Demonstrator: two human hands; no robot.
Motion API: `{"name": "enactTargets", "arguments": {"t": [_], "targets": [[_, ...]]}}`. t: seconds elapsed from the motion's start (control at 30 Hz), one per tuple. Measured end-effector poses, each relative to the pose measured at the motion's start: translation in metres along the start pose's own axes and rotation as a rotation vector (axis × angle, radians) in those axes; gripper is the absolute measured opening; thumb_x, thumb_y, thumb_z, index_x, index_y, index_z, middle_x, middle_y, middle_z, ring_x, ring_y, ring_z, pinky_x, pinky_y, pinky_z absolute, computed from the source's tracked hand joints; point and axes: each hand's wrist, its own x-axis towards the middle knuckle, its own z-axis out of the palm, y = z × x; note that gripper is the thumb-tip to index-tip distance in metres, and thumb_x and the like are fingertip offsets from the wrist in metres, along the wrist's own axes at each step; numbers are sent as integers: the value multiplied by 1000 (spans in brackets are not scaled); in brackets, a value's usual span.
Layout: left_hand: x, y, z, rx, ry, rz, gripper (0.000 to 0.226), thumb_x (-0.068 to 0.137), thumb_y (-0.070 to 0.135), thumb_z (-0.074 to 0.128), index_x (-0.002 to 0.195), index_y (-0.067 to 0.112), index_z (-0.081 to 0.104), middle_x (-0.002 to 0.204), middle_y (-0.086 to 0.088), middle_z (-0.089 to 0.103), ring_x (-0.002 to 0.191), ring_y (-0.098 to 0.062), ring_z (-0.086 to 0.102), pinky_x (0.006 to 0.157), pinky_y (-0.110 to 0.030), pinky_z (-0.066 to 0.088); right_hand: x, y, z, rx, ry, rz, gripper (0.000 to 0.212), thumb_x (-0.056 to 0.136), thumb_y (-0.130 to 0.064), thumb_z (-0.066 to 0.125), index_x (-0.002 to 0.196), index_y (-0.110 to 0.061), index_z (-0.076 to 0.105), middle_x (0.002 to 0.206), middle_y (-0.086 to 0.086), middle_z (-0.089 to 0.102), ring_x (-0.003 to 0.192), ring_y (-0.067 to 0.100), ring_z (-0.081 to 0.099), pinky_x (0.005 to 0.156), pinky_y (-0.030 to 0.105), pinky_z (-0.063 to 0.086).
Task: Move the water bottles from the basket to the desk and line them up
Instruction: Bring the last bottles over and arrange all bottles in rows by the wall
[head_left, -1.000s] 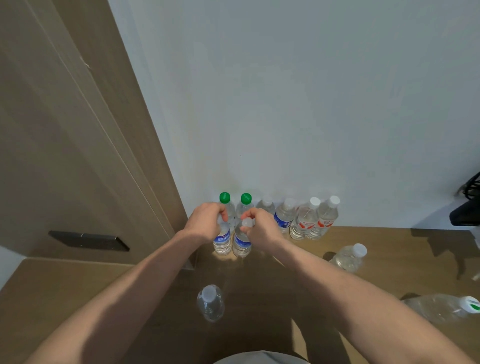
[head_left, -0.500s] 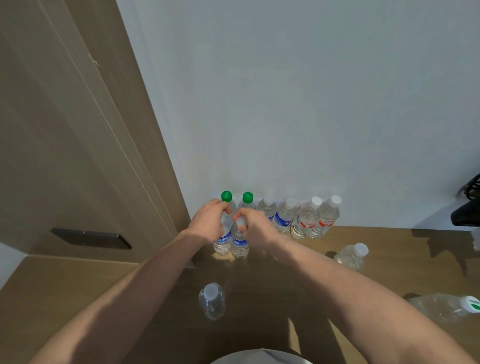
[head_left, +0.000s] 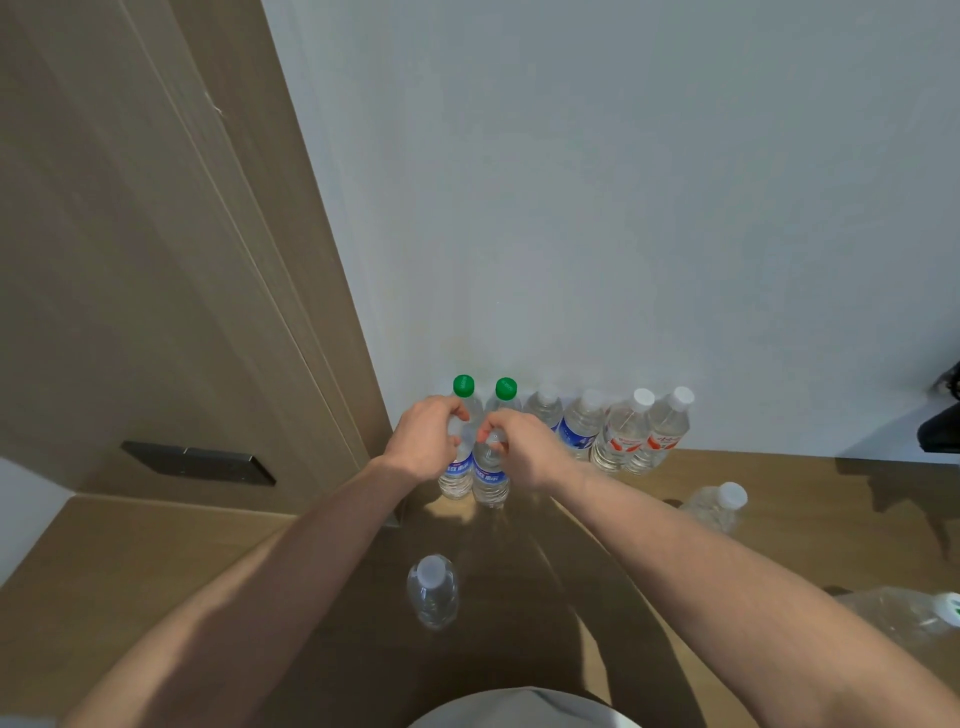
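- Water bottles: two blue-labelled ones stand upright and touching on the desk (head_left: 779, 499), in front of the row at the wall. Left blue-label bottle (head_left: 456, 475); right blue-label bottle (head_left: 490, 480).
- Left hand (head_left: 423, 436): fingers curled round the neck of the left blue-label bottle, back of hand up, wrist bent slightly downward, forearm reaching in from lower left.
- Right hand (head_left: 522, 447): fingers and thumb pinch the top of the right blue-label bottle; cap hidden under the fingers. Forearm comes in from lower right, fully extended.
- The two hands sit close together, knuckles nearly meeting above the pair.
- Row against the white wall (head_left: 623, 208), all upright: two green-capped bottles (head_left: 463, 387), then a clear bottle (head_left: 545, 408), a blue-labelled one (head_left: 582, 426), and two red-labelled bottles (head_left: 641, 434) with white caps.
- Loose bottles on the desk: one upright near the body (head_left: 432, 590), one at right (head_left: 719, 506), one large bottle lying at the far right edge (head_left: 904, 618).
- Wooden panel (head_left: 130, 260) on the left, dark handle (head_left: 197, 462) set into it.
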Motion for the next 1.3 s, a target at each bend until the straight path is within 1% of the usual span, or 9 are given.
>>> {"name": "enactTargets", "arguments": {"t": [0.1,0.2,0.33,0.43,0.6,0.83,0.93,1.07,1.3], "targets": [[-5,2,-4,23,-24,9,45,91,12,74,132,24,62,135,1,63,123,-23,60,105,-35,46,-7,-1,-9,-39,-28,-29,30,104,-11,61,131,-24,68,142,1,65,130,26,61,99,38,51],[-26,8,-15,-5,-3,-4,53,92,20,74,141,25,56,144,3,57,129,-21,56,109,-34,43,-31,-2,-19,-25,4,-32,42,102,-9,64,140,-25,65,164,-4,47,147,19,48,119,35,39],[-93,8,-34,-113,56,18,39,93,29,72,130,33,63,132,16,59,115,-9,59,102,-30,45,-99,3,-19,208,106,-39,39,100,-7,65,134,-26,69,149,-13,57,119,4,62,98,22,49],[-149,2,-35,-234,-121,48,35,96,23,66,128,38,65,128,26,57,113,0,59,99,-28,49,-159,12,-2,345,102,-26,45,93,9,62,126,-18,74,130,-19,63,107,-15,60,88,5,44],[-186,-11,-6,-102,-234,199,57,92,0,57,132,40,62,142,26,48,131,3,47,111,-24,41,-230,32,28,454,58,118,49,93,8,60,121,-30,75,125,-21,70,111,-2,64,89,14,51],[-163,-5,20,-7,-164,250,43,87,0,68,117,32,68,113,15,57,93,-13,55,82,-38,50,-270,55,21,438,141,212,49,96,1,59,119,-39,72,122,-19,69,113,-2,61,93,12,47],[-159,13,28,-1,-110,171,15,95,20,71,105,27,62,101,11,48,79,-17,53,73,-36,43,-282,66,11,445,151,250,44,98,-4,58,121,-39,73,119,-17,69,110,-3,62,91,12,48],[-157,37,46,-61,-33,48,22,91,38,77,92,26,59,93,10,50,84,-17,55,76,-38,43,-299,83,-2,497,186,285,39,100,-8,61,120,-40,73,112,-15,69,104,0,64,86,10,46],[-158,66,62,-81,-122,-32,28,89,21,79,106,39,68,109,12,71,75,-6,64,75,-33,53,-327,126,-45,476,238,232,30,102,-14,67,117,-40,73,116,-20,69,109,0,66,86,17,53]]}}
